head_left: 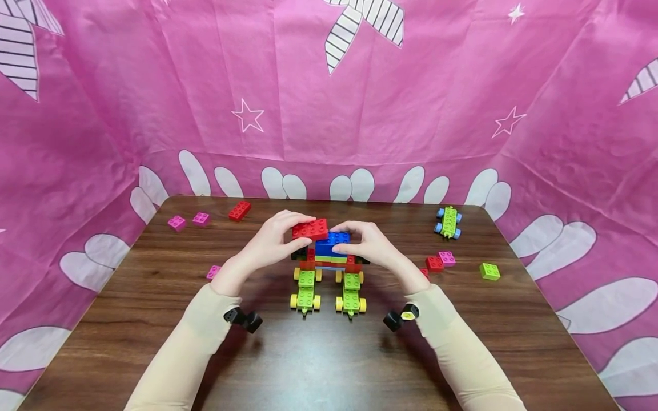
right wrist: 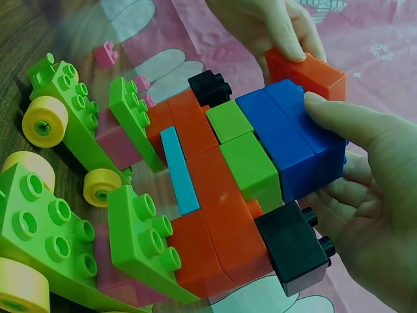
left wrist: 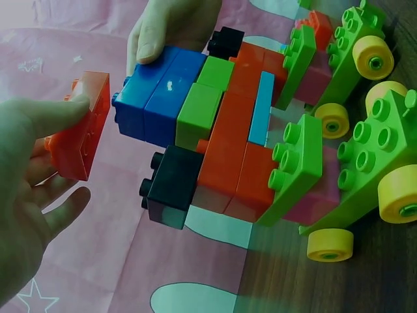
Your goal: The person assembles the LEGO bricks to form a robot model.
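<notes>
Between thumb and fingers my left hand point(head_left: 276, 238) pinches a red brick point(head_left: 310, 229). In the left wrist view this red brick point(left wrist: 88, 124) is apart from the blue bricks point(left wrist: 159, 94). My right hand point(head_left: 369, 244) grips the blue bricks point(right wrist: 293, 137), thumb on the near face and fingers behind. They top a built figure with green bricks point(right wrist: 244, 153), red bricks point(right wrist: 221, 215) and a black brick point(right wrist: 296, 248) on either side. It stands on two green wheeled bases point(head_left: 305, 297) with yellow wheels point(left wrist: 397, 195). A light-blue piece point(left wrist: 262, 107) sits in its middle.
On the left of the table point(head_left: 329, 365) lie pink bricks point(head_left: 201, 218) and a red brick point(head_left: 239, 210). At the right are a green wheeled base point(head_left: 449, 221) with blue wheels, a red brick point(head_left: 434, 263), a pink brick point(head_left: 447, 258) and a green brick point(head_left: 490, 271).
</notes>
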Motion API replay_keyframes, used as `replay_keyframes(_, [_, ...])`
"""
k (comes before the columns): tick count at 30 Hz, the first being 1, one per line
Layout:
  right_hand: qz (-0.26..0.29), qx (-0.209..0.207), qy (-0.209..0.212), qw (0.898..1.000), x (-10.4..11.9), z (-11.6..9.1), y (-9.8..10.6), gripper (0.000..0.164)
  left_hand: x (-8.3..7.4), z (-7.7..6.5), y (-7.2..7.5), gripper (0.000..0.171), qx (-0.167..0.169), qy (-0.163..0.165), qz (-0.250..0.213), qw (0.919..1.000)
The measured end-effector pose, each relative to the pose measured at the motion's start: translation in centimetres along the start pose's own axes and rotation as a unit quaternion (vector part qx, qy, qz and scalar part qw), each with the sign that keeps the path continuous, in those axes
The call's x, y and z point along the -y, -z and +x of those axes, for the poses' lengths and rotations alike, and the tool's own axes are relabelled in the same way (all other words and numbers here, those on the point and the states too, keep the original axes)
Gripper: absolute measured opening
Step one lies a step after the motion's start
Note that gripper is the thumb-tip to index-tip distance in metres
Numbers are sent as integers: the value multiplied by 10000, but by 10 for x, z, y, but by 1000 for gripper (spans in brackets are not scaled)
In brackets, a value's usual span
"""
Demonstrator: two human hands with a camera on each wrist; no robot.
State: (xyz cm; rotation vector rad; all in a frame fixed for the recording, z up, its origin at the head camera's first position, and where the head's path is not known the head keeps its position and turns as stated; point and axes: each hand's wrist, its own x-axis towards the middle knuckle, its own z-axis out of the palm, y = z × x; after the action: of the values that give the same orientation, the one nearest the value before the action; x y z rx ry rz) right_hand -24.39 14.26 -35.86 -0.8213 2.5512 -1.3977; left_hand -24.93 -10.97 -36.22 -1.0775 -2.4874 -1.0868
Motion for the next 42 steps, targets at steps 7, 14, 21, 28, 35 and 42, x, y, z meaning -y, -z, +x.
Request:
replay_keyframes(7, [101,-20,-14,9999,-21,5,-3,38,0,2,-2,44,125,-78,-10,9999])
replay_keyframes(14, [94,1,64,9999,-20,5,-2,38,-1,5,0,43,360,-149,62,9992])
replay_keyframes(21, [30,10,128,9999,-20,5,-2,38,-1,6,1,43,516,-105,127,9985])
replay_keyframes(28, [39,1,109,9999,-20,5,-2,38,-1,9,1,43,629,-152,191,9977])
replay_keyframes(35, [3,-19,151,9999,-20,6,-2,39,-1,11,2,44,768,-66,228,9968])
replay_keyframes(42, [104,-16,176,9998,-20,6,-1,41,-4,15,4,44,879,-17,344,9955])
